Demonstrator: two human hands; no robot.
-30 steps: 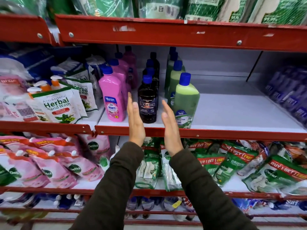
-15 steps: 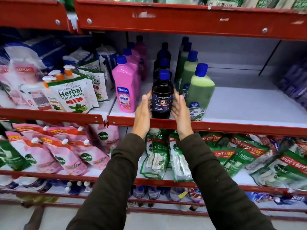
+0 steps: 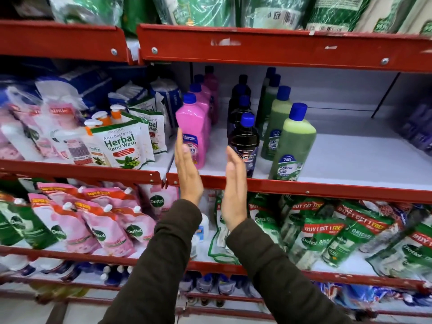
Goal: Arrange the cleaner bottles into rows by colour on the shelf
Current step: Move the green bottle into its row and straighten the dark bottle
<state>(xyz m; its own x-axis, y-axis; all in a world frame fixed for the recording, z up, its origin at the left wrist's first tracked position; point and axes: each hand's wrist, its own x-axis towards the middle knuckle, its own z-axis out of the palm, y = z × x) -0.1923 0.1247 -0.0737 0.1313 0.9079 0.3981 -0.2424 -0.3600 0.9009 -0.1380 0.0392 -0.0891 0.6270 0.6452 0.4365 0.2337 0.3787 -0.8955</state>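
On the shelf [image 3: 350, 164] the pink bottles [image 3: 192, 134], dark bottles [image 3: 244, 139] and green bottles [image 3: 294, 146] stand in colour rows running back, while the left hand [image 3: 188, 174] and right hand [image 3: 235, 185], each grip flat-open and empty, seemingly frame the dark row to square it.

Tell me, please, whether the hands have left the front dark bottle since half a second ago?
Yes. Both the left hand and right hand have pulled back from the dark bottle, toward the red shelf edge.
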